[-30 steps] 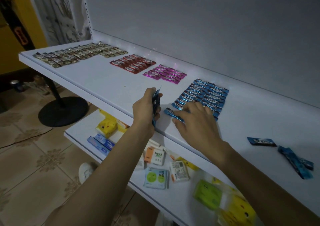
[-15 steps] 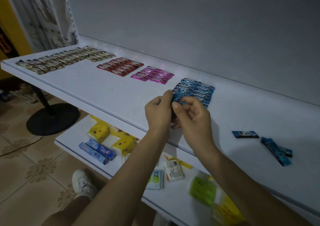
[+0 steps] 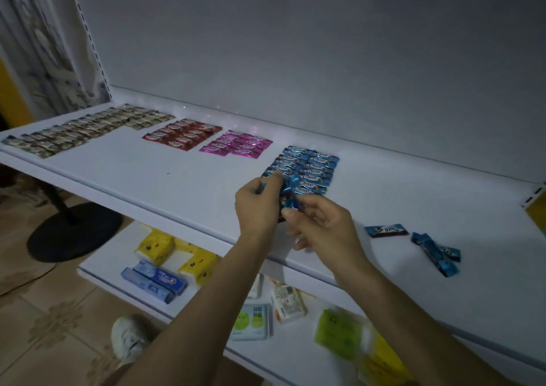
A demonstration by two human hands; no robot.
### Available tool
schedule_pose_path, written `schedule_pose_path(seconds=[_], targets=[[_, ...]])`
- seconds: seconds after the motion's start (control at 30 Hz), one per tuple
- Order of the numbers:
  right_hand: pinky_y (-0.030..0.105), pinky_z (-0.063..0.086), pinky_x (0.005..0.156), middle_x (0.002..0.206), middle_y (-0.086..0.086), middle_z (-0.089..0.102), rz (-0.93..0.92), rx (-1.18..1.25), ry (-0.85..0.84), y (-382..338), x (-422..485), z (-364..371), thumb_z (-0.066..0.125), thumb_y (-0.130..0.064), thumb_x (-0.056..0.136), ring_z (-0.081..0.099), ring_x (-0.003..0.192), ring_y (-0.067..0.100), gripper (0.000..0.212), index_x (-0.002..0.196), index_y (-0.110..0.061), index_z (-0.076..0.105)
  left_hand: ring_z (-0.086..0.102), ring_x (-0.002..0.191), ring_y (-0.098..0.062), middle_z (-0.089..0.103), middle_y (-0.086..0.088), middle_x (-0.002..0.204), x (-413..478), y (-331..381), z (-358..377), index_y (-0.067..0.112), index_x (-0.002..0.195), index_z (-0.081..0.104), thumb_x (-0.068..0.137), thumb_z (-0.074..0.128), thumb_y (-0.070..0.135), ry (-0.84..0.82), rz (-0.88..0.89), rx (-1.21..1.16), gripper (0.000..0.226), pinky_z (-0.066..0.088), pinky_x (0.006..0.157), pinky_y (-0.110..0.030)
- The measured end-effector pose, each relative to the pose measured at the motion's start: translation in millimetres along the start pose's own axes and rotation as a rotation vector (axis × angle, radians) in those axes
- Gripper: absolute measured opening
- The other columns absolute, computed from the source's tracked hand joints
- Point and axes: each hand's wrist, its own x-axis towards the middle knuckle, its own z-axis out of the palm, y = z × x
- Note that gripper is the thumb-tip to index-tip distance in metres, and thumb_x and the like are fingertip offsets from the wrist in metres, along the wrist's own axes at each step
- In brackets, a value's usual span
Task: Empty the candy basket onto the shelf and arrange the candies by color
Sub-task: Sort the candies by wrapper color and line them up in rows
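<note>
The blue candies (image 3: 317, 165) laid in rows carry the word "Choco" in white script on each wrapper. The loose blue candy (image 3: 386, 230) lying apart to their right shows the same word. White lettering on the blue boxes (image 3: 159, 280) below is too blurred to read.

Shelf (image 3: 183, 184): white, smooth, matt, looks like painted metal. Back panel (image 3: 295, 60): same matt finish. Blue candies (image 3: 316, 164): glossy, crinkled film wrappers with bright glints. Pink candies (image 3: 239, 146): strongest metallic sheen. Red candies (image 3: 183, 133): glossy film. Pale candies (image 3: 88, 128): shiny silver-gold foil. Floor tiles (image 3: 44, 326): ceramic look, faint sheen. Round stand base (image 3: 74, 232): black, matt.
</note>
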Motion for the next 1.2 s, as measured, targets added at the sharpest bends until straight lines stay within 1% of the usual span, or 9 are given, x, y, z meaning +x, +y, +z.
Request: schedule_pose_path(seconds=[0.1,0.3,0.4,0.53,0.7,0.83,0.97,1.1,1.2], targets=[[0.016,0.046,0.046,0.068,0.005,0.068,-0.047,-0.017,0.047,2,1,3,0.066,-0.004,0.085,0.064,0.053,0.007,0.015,0.099,0.002,0.066,0.062,0.06,-0.014,0.064,0.001,0.058,-3,-1,3,0.018,0.057,0.057,0.09,0.062,0.022,-0.012,0.046,0.021,0.034,0.052,0.058,-0.032],[0.018,0.047,0.046,0.065,0.003,0.069,-0.059,0.037,0.172,8,-5,-12,0.064,-0.006,0.087,0.065,0.054,0.009,0.005,0.089,-0.01,0.066,0.062,0.056,-0.005,0.064,0.004,0.06,2,-4,-3,0.015,0.063,0.059,0.091,0.061,0.027,0.027,0.236,0.226,0.031,0.047,0.048,-0.02],[0.018,0.044,0.044,0.071,0.006,0.069,-0.04,-0.046,0.18,12,-1,-27,0.061,-0.008,0.09,0.061,0.055,0.004,0.009,0.088,-0.014,0.067,0.056,0.054,-0.002,0.061,0.004,0.059,9,-8,-13,0.014,0.063,0.059,0.092,0.061,0.028,0.043,0.23,0.26,0.032,0.044,0.049,-0.019],[0.013,0.04,0.045,0.075,0.004,0.069,-0.035,-0.232,0.15,17,6,-34,0.059,-0.012,0.091,0.057,0.048,0.002,0.008,0.088,-0.014,0.066,0.056,0.06,-0.011,0.062,-0.005,0.063,15,-12,-18,0.014,0.06,0.055,0.093,0.06,0.031,0.081,0.155,0.172,0.037,0.045,0.052,-0.027],[0.013,0.039,0.041,0.074,0.002,0.071,0.0,-0.331,0.058,23,8,-29,0.062,-0.012,0.089,0.061,0.047,0.005,0.011,0.08,-0.018,0.06,0.052,0.054,-0.008,0.057,0.002,0.057,16,-9,-25,0.015,0.059,0.051,0.094,0.058,0.03,0.108,0.072,0.045,0.038,0.037,0.044,-0.019],[0.008,0.039,0.047,0.082,0.006,0.067,-0.118,-0.34,0.068,17,13,-34,0.056,-0.01,0.093,0.058,0.058,-0.003,0.017,0.088,-0.025,0.063,0.052,0.056,-0.014,0.055,-0.001,0.056,14,-8,-26,0.016,0.056,0.048,0.094,0.058,0.029,0.081,0.071,0.001,0.041,0.036,0.043,-0.02],[0.008,0.043,0.062,0.095,-0.002,0.065,-0.241,-0.614,-0.103,0,27,-34,0.053,-0.014,0.095,0.06,0.081,0.003,0.024,0.118,-0.023,0.055,0.054,0.06,-0.015,0.057,-0.005,0.062,16,-9,-25,0.015,0.058,0.048,0.095,0.057,0.029,0.08,0.056,-0.036,0.04,0.039,0.046,-0.022],[0.02,0.045,0.066,0.076,-0.013,0.06,-0.308,-0.733,-0.163,-14,44,-24,0.066,-0.017,0.087,0.056,0.07,0.003,0.011,0.094,-0.024,0.06,0.051,0.055,-0.014,0.052,-0.002,0.055,19,-11,-25,0.015,0.055,0.046,0.094,0.059,0.028,0.072,0.085,-0.053,0.043,0.038,0.047,-0.024],[0.03,0.05,0.075,0.082,-0.009,0.064,-0.289,-0.854,-0.339,-12,53,-12,0.065,-0.017,0.086,0.06,0.078,0.009,0.005,0.089,-0.02,0.069,0.049,0.052,-0.013,0.05,-0.003,0.054,18,-10,-26,0.014,0.056,0.045,0.095,0.058,0.025,0.066,0.083,-0.073,0.043,0.038,0.045,-0.023]])
